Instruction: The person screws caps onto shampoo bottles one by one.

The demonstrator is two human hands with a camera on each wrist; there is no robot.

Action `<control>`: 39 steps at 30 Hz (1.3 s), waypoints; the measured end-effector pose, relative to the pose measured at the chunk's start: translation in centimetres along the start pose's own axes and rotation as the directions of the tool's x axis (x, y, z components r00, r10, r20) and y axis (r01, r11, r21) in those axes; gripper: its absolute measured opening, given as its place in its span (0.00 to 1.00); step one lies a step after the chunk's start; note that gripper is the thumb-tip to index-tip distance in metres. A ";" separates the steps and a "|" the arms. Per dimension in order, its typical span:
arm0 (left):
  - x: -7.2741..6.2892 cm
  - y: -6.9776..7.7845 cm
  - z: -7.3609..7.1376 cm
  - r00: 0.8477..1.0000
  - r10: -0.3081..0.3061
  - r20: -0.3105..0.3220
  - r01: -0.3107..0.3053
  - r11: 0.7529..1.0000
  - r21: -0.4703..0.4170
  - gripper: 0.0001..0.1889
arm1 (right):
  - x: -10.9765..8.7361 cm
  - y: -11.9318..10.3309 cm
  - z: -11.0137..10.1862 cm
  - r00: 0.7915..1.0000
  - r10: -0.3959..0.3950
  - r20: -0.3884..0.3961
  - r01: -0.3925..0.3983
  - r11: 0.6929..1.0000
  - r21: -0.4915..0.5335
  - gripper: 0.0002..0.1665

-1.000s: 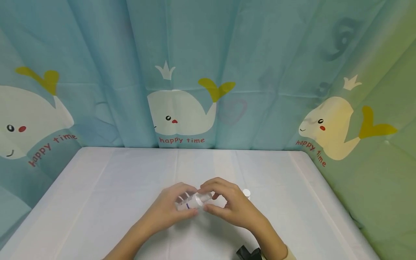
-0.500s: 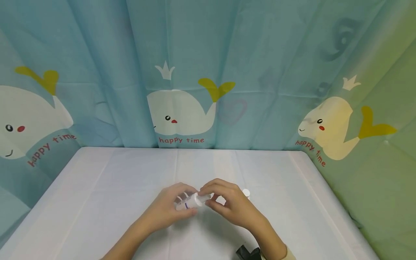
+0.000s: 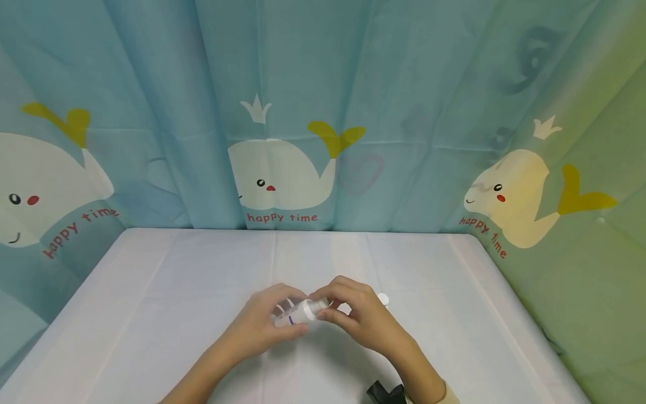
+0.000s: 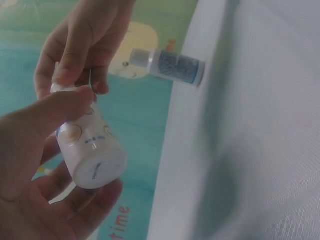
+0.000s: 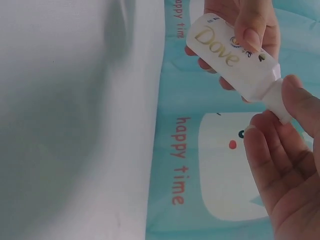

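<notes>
A small white Dove bottle (image 5: pixel 232 55) is tilted in the air over the table, its cap end toward the right hand. Curled around its body are the fingers and thumb of my left hand (image 3: pixel 262 321). My right hand (image 3: pixel 365 314) pinches the bottle's cap (image 5: pixel 276 101) between thumb and fingers. In the left wrist view, the round base of the Dove bottle faces the camera. Behind the right hand stands a second small bottle (image 4: pixel 177 67), upright, with a white cap and a blue-grey label. In the head view, only its white top (image 3: pixel 383 299) shows past that hand.
A white cloth covers the table (image 3: pixel 202 269). Along its far and side edges hangs a blue-green curtain (image 3: pixel 404 112) printed with whales. Near the front edge, by the right forearm, lies a black object (image 3: pixel 386 393).
The right thumb and fingers have shifted slightly around the cap, the thumb moving up toward the fingertips. The Dove bottle has wobbled a little in place. The left hand keeps its grip.
</notes>
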State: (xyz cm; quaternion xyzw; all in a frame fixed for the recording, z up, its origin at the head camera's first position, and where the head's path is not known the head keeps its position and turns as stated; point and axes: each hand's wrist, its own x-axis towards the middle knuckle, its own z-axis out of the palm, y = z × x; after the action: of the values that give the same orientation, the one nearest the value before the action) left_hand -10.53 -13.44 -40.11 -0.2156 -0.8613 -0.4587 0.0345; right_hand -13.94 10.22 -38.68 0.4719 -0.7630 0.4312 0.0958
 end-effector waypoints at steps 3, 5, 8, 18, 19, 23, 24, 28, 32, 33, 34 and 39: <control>0.0 0.0 0.0 1.000 0.008 -0.010 -0.008 1.000 0.004 0.18 | 0.0 0.0 0.1 1.000 0.021 -0.011 -0.021 1.000 0.002 0.13; 0.0 0.1 0.0 1.000 0.009 -0.015 -0.009 1.000 0.006 0.18 | 0.0 0.0 0.1 0.999 0.034 -0.015 -0.034 0.999 0.008 0.13; 0.0 0.2 0.0 1.000 -0.001 -0.021 0.001 1.000 0.008 0.19 | 0.0 -0.1 0.0 0.999 0.044 -0.015 -0.044 0.999 0.013 0.15; -0.1 0.1 0.0 1.000 -0.012 -0.020 0.012 1.000 0.001 0.19 | 0.1 -0.3 0.1 1.000 -0.019 0.005 0.019 0.999 0.026 0.17; -0.1 0.1 0.0 1.000 -0.014 -0.020 0.014 1.000 -0.001 0.19 | 0.1 -0.3 0.0 1.000 -0.017 0.005 0.017 0.999 0.027 0.16; -0.1 0.1 0.1 1.000 -0.005 -0.018 0.005 1.000 -0.008 0.19 | 0.0 -0.3 0.0 1.000 0.004 0.004 -0.004 1.000 0.025 0.14; -0.1 0.1 0.1 1.000 0.001 -0.018 -0.001 1.000 -0.009 0.19 | 0.0 -0.3 0.0 1.000 0.010 0.005 -0.010 1.000 0.026 0.14; -0.1 0.1 0.1 1.000 0.020 -0.018 -0.020 1.000 -0.010 0.18 | 0.0 -0.3 0.0 0.999 0.042 0.004 -0.042 0.999 0.024 0.14; -0.1 0.2 0.2 1.000 0.020 -0.024 -0.020 1.000 -0.003 0.19 | -0.1 -0.4 0.0 0.993 0.116 -0.004 -0.116 0.993 0.027 0.15; -0.2 0.3 0.2 0.999 0.022 -0.024 -0.022 1.000 -0.001 0.19 | -0.1 -0.4 0.0 0.991 0.134 -0.007 -0.134 0.991 0.028 0.16; -0.1 0.3 0.2 1.000 0.018 -0.026 -0.018 1.000 0.000 0.19 | -0.1 -0.4 0.0 0.989 0.146 -0.009 -0.145 0.989 0.031 0.17; -0.1 0.3 0.1 0.999 0.032 -0.038 -0.031 0.999 0.026 0.19 | 0.0 -0.3 -0.1 0.993 0.114 0.006 -0.114 0.992 0.049 0.19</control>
State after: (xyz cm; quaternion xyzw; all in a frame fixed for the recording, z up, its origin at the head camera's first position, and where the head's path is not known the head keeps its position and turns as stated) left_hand -10.36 -13.24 -39.99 -0.2199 -0.8628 -0.4510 0.0608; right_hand -13.76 10.24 -38.49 0.4303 -0.7781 0.4538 0.0582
